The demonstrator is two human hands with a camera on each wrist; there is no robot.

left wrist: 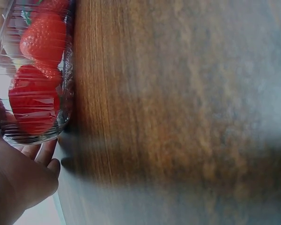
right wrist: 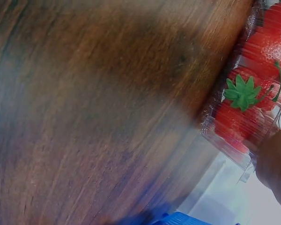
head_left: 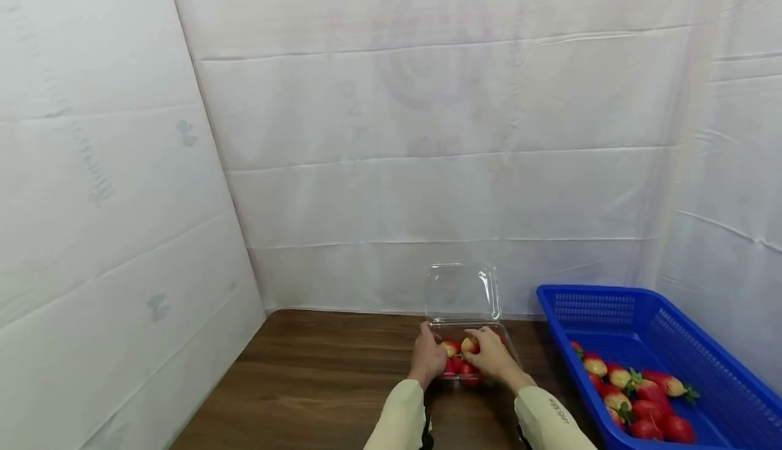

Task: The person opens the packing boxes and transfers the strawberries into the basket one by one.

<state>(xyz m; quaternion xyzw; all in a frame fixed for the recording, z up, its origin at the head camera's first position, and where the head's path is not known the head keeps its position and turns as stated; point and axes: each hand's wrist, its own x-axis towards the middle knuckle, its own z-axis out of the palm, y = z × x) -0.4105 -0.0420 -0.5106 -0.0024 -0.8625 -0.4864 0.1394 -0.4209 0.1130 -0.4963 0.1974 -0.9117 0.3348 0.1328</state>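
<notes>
A clear plastic clamshell box (head_left: 449, 377) stands on the wooden table with its lid (head_left: 461, 292) raised at the back. Red strawberries (head_left: 457, 363), some with pale ends, fill much of it. My left hand (head_left: 427, 355) grips the box's left side; in the left wrist view its fingers (left wrist: 47, 152) curl around the end wall. Over the right part of the box, my right hand (head_left: 493, 355) pinches a pale-ended strawberry (head_left: 469, 345) between thumb and fingers. Through the wall, the right wrist view shows a strawberry's green leafy cap (right wrist: 243, 92).
A blue plastic basket (head_left: 552, 314) stands right of the box, with several strawberries (head_left: 650, 396) lying in its left and near part. The brown wooden table (head_left: 318, 368) extends to the left. White sheeting (head_left: 366, 199) hangs behind and at both sides.
</notes>
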